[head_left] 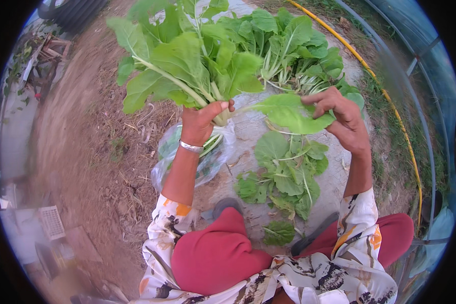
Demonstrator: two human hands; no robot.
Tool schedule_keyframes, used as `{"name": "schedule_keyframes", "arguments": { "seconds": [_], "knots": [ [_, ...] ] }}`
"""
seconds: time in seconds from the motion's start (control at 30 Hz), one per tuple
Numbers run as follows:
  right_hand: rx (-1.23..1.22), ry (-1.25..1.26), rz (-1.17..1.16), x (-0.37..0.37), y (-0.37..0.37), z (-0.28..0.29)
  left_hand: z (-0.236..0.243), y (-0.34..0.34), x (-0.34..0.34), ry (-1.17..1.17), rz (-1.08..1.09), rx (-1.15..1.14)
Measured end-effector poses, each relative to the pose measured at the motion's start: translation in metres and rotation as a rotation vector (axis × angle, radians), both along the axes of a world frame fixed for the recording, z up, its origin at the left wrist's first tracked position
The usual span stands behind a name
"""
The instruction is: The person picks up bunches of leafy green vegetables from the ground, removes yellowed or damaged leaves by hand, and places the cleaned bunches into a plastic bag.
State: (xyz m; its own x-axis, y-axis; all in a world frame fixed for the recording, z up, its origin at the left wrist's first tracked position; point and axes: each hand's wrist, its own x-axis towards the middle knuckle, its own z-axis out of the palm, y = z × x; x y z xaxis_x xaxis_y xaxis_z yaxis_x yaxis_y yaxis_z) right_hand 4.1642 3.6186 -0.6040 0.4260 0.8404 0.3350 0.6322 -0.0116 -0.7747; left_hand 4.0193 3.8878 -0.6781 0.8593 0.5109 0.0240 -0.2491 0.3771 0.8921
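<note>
Left hand [200,121] fingers wrapped round leafy-green bunch [182,63] above grey strip's [248,147] left edge, right hand [348,121] fingers, near right edge, pinching one broad leaf [289,112]; hard tug could tear leaf, slack left grip could spill stalks [216,91].
</note>
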Motion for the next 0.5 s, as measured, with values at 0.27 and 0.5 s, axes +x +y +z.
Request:
{"name": "schedule_keyframes", "arguments": {
  "seconds": [0.27, 0.5],
  "knots": [
    [0.033, 0.645, -0.025, 0.018, -0.027, -0.047, -0.018, 0.032, 0.002, -0.350, -0.174, -0.803],
    [-0.358, 0.004, -0.233, 0.016, -0.016, -0.073, -0.022, 0.031, -0.004, -0.314, -0.298, -0.710]
  ]
}}
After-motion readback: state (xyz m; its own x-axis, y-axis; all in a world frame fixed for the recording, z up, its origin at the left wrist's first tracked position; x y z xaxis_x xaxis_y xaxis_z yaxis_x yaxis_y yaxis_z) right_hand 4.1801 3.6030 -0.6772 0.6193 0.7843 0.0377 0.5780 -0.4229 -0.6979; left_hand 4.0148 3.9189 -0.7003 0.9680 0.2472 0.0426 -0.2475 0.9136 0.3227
